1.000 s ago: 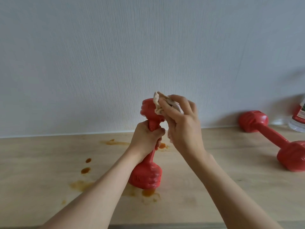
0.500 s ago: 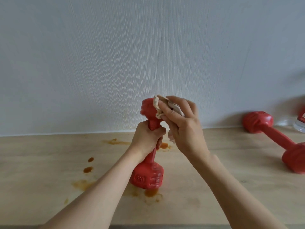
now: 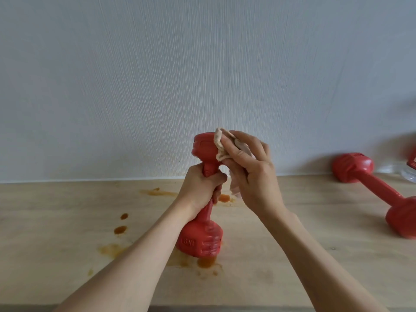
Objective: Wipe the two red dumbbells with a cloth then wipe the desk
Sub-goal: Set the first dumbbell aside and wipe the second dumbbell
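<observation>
Head view: my left hand [image 3: 200, 188] grips the upright dumbbell [image 3: 206, 194]; my right hand [image 3: 249, 170] pinches the cloth [image 3: 219, 144] against its top; a hard push could tip it onto the spills [image 3: 206, 262].

There is one view only, from a wide-angle camera on the person's head. It faces forward and slightly down, square to the wall [image 3: 202, 64], which fills the upper half of the picture. The desk [image 3: 56, 221] takes the lower half: its far edge meets the wall straight across the middle, and its near edge runs along the bottom of the picture. The camera sits close, at arm's reach. Both forearms enter from the bottom corners, and the left hand [image 3: 200, 190] and right hand [image 3: 252, 174] meet near the centre. The right edge of the picture cuts off the desk's far right part. With no second view, nothing is shared.
</observation>
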A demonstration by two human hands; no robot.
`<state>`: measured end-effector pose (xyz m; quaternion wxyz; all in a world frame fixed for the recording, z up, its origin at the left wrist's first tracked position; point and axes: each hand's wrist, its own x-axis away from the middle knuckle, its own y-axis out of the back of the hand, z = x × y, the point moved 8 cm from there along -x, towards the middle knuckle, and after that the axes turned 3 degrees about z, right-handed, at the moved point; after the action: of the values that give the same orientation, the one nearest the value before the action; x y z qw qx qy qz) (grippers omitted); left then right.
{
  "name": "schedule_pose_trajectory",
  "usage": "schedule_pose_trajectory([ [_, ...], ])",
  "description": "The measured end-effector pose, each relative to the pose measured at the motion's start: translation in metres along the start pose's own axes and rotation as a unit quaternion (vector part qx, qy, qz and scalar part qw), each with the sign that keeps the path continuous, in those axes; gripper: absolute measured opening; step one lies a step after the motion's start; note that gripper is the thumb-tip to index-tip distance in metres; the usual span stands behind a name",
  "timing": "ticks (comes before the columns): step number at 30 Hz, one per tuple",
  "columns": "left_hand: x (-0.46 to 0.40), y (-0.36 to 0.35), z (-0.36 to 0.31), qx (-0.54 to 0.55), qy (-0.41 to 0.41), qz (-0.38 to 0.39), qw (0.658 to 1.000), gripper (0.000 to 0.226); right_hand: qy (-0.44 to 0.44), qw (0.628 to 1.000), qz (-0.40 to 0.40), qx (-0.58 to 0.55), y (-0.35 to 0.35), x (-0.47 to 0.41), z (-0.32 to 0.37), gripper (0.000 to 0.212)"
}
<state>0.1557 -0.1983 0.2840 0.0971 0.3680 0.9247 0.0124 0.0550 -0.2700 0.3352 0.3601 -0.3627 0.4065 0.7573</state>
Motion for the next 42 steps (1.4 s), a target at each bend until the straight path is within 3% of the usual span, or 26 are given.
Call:
schedule_pose_trajectory([
  [2,0.001,0.000,0.000,-0.002,-0.003,0.001,1.000,0.025,0.013,1.000,0.011,0.016,-0.002,-0.001,0.002,0.038],
  [5,0.001,-0.005,-0.002,-0.007,-0.009,0.018,1.000,0.026,-0.066,0.990,0.026,-0.119,-0.002,0.005,-0.019,0.038],
  [10,0.005,-0.015,-0.004,0.018,0.003,0.082,0.996,0.025,-0.173,0.930,0.049,-0.321,-0.007,0.017,-0.046,0.032],
  [13,0.003,-0.012,-0.001,0.001,0.017,0.077,0.997,0.025,-0.206,0.891,0.046,-0.403,-0.011,0.019,-0.045,0.043],
  [15,0.000,-0.006,-0.003,-0.080,-0.005,0.043,0.996,0.021,-0.223,0.894,0.024,-0.388,-0.006,0.018,-0.044,0.043],
  [17,0.000,0.003,-0.007,-0.176,-0.032,-0.007,0.984,0.039,-0.229,0.911,0.013,-0.344,0.000,0.017,-0.044,0.035],
  [19,0.004,0.008,-0.013,-0.214,-0.059,-0.043,0.974,0.031,-0.207,0.940,0.023,-0.268,0.002,0.012,-0.035,0.034],
  [22,0.009,0.008,-0.018,-0.209,-0.078,-0.061,0.973,0.015,-0.152,0.978,0.009,-0.144,0.004,0.000,-0.013,0.035],
  [25,0.012,0.005,-0.018,-0.138,-0.072,-0.067,0.985,0.013,-0.113,0.992,0.000,-0.059,0.005,-0.009,0.000,0.035],
  [29,0.011,0.004,-0.012,-0.090,-0.074,-0.050,0.992,0.017,-0.159,0.959,0.016,-0.233,0.006,-0.001,-0.022,0.031],
  [32,0.008,0.005,-0.009,-0.092,-0.067,-0.037,0.993,0.015,-0.182,0.949,0.025,-0.258,0.005,0.000,-0.027,0.030],
  [38,0.008,0.003,-0.015,-0.146,-0.075,-0.042,0.986,0.022,-0.105,0.993,0.030,-0.040,0.004,-0.020,0.005,0.029],
  [42,0.009,-0.001,-0.016,-0.121,-0.081,-0.019,0.989,0.019,-0.131,0.966,0.008,-0.225,0.011,-0.009,-0.016,0.027],
])
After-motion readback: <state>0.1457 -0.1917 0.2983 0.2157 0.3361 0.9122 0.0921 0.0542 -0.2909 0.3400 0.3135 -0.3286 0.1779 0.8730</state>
